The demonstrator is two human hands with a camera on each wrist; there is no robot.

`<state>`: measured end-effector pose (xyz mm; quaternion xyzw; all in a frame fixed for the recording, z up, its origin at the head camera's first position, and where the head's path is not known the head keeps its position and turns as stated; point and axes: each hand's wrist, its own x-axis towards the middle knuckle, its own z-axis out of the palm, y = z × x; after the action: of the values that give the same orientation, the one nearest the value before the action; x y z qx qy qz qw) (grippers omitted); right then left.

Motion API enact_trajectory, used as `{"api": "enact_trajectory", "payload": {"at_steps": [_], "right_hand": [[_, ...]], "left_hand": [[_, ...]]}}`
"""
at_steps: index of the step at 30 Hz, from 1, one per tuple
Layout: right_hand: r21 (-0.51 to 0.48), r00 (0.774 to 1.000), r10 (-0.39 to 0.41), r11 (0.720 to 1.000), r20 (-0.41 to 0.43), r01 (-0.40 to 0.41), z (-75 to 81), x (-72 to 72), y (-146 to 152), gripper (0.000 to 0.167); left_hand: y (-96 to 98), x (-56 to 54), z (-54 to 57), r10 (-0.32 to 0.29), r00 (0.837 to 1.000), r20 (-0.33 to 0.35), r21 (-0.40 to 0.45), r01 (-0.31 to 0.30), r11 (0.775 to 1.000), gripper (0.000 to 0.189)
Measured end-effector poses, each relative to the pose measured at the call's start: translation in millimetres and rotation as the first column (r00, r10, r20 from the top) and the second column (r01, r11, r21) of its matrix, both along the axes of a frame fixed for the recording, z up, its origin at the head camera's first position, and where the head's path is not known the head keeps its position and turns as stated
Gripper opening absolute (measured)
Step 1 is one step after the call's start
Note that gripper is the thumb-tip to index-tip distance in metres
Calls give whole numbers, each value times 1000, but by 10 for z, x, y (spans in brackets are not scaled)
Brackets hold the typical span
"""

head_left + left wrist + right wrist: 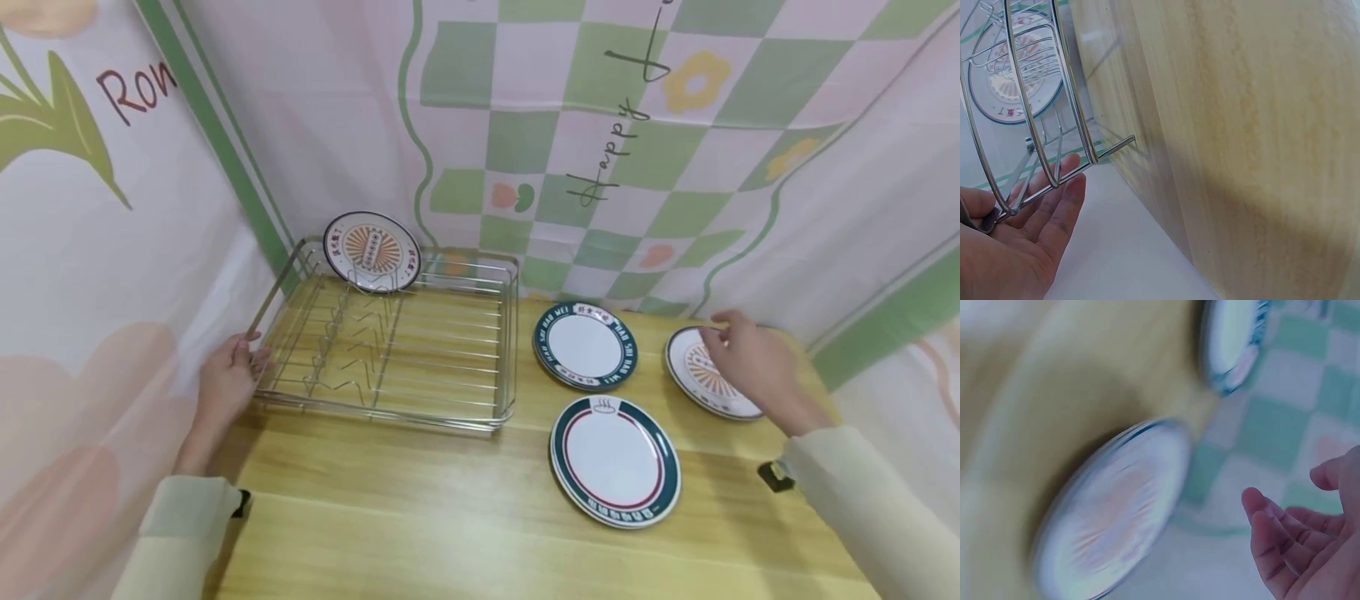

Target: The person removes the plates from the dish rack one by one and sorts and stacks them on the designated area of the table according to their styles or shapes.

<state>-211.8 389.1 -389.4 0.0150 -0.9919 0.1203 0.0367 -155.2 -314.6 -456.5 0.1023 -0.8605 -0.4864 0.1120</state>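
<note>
With thumb and fingers, my left hand (227, 379) grips the left rim of a metal wire dish rack (435, 419); in the left wrist view the fingers (1063, 219) lie under the rail. One white plate with an orange sunburst (372, 252) leans upright in the rack's back left corner. My right hand (757, 367) is over a matching sunburst plate (697, 379) at the right, covering part of it. The right wrist view shows this hand (1307, 550) holding nothing, its fingers loosely bent and apart from the plate (1116, 512).
Between rack and right hand lie a small stack of green-rimmed plates (587, 346) and, nearer me, a stack of larger plates with green and red rings (615, 458). All stand on a wooden table (420, 517). A patterned cloth (600, 158) hangs behind.
</note>
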Motion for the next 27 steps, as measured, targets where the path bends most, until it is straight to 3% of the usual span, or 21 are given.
{"api": "enact_trajectory", "payload": {"at_steps": [5,11,22,27], "right_hand": [[-76,993,121,990,-9,-122,291,-204,-651,58],[-103,949,314,943,-28,-316,525,-429,-1382,49],[-158,884,468,872,-10,-464,587,-860,-2304,45],[-156,869,493,863,43,-481,554,-1071,-2651,47]], "left_hand": [[-16,2,-4,6,1000,-2,-8,-6,1000,44],[-32,24,-36,7,1000,7,-7,-7,1000,44],[-15,6,-21,3,1000,13,5,-3,1000,44],[-15,2,-14,3,1000,16,7,-4,1000,44]]}}
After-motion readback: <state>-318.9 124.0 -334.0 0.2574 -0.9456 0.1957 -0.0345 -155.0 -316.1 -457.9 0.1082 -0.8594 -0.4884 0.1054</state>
